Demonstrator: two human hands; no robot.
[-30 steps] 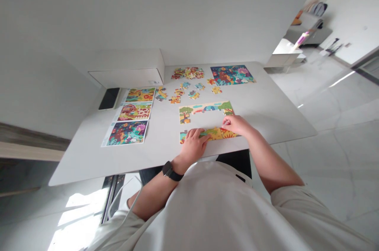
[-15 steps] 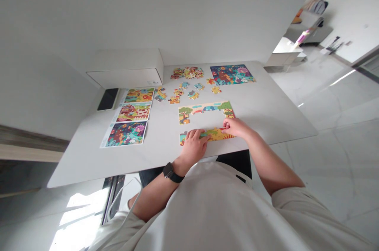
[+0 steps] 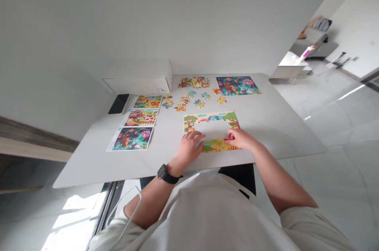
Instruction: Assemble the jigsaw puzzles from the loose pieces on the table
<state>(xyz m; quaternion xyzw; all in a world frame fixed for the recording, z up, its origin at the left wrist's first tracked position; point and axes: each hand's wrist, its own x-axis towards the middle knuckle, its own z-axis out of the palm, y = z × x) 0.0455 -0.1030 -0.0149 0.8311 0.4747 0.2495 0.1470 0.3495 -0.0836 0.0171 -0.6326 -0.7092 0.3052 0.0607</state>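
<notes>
A jigsaw puzzle frame (image 3: 207,117) with trees and a blue shape lies near the table's front edge, its middle a bare gap. Below that gap runs a yellow-green bottom strip (image 3: 216,145) of joined pieces. My left hand (image 3: 188,148), watch on its wrist, has its fingers apart over the strip's left end and hides that part. My right hand (image 3: 239,139) is closed in a pinch at the strip's upper right edge. A red bit of a puzzle piece (image 3: 227,139) shows at its fingertips; the rest of that piece is covered.
Loose puzzle pieces (image 3: 199,103) lie beyond the frame, with a heap of pieces (image 3: 194,82) farther back. A dark picture puzzle (image 3: 238,85) sits back right. On the left are a sheet of printed pictures (image 3: 141,117), a phone (image 3: 118,104) and a white box (image 3: 137,85).
My left hand has slid left along the bottom strip, uncovering more of its middle. The right hand keeps its pinch at the same spot. The whole view has shifted slightly.
</notes>
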